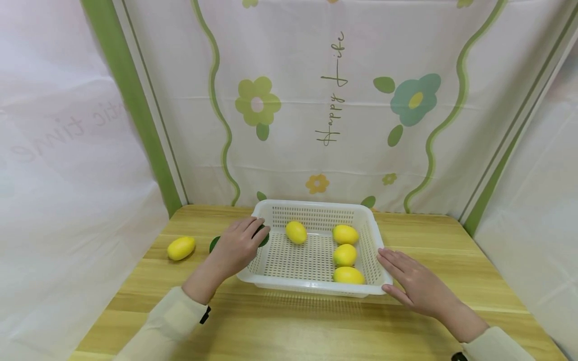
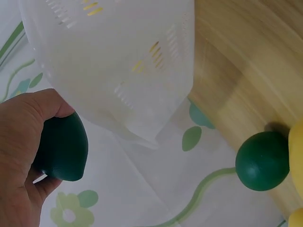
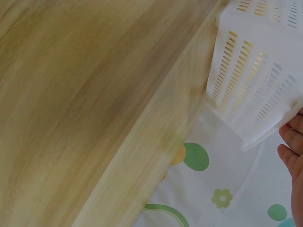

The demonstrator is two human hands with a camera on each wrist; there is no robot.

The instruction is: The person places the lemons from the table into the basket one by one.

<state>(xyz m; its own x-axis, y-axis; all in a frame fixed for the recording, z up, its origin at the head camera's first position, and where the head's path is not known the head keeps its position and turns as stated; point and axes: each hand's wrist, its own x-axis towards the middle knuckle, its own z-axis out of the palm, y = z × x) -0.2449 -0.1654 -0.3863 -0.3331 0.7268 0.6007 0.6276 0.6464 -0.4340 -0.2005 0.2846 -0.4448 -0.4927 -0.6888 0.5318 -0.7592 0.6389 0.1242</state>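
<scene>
Left hand (image 1: pixel 236 245) pinching dark green lime (image 2: pixel 67 149), lower centre-left of head frame; we judge it light, firm, slightly slick, best held round middle; right hand (image 1: pixel 420 285), fingers extended, touching white basket (image 1: pixel 293 283), lower centre

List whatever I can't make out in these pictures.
Head: the loose green fruit, partly behind the left hand.
Left wrist: a yellow fruit, cut off by the right edge.
Right wrist: most of the right hand, beyond the right edge; what the basket holds, mostly behind its wall.

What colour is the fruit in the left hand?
Dark green; the fruit shows best in the left wrist view.
</scene>
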